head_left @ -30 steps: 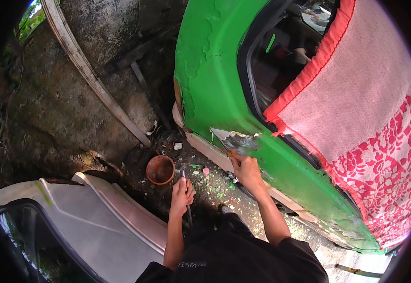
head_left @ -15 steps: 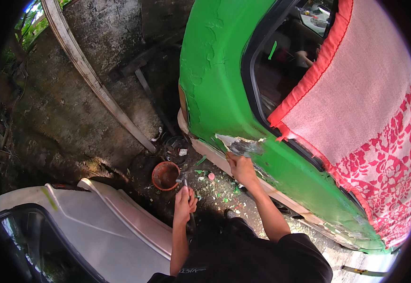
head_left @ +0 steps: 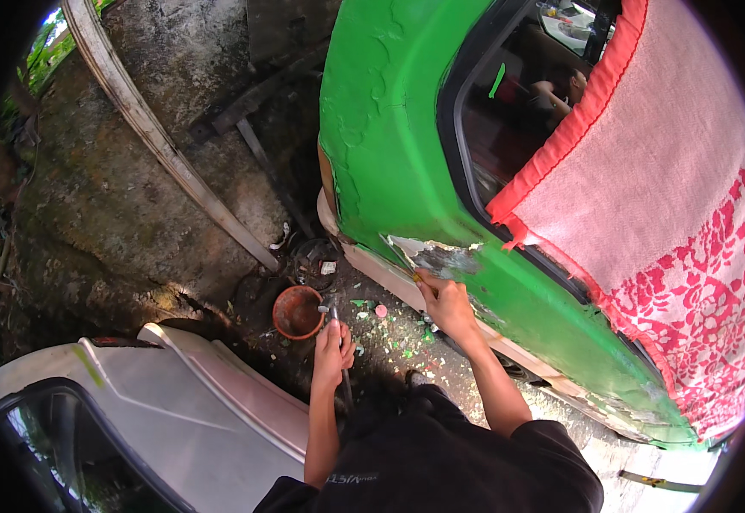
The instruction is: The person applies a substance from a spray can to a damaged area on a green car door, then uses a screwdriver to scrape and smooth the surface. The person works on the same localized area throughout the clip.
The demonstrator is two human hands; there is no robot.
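The right hand [head_left: 448, 303] is pressed against the green car body panel [head_left: 398, 145], its fingers closed on a small scraping tool [head_left: 416, 277] whose tip meets the lower edge of a bare patch [head_left: 441, 256] just above the hand. That patch is grey and whitish where the green paint is gone, with ragged edges, low on the panel above the pale sill. The left hand [head_left: 333, 346] is fisted around a thin dark-handled tool [head_left: 341, 359], held upright, just beside a round rust-brown bowl [head_left: 297, 312] standing on the dirt ground below the panel. Green paint flakes [head_left: 390, 342] lie scattered on the ground between the 2 hands.
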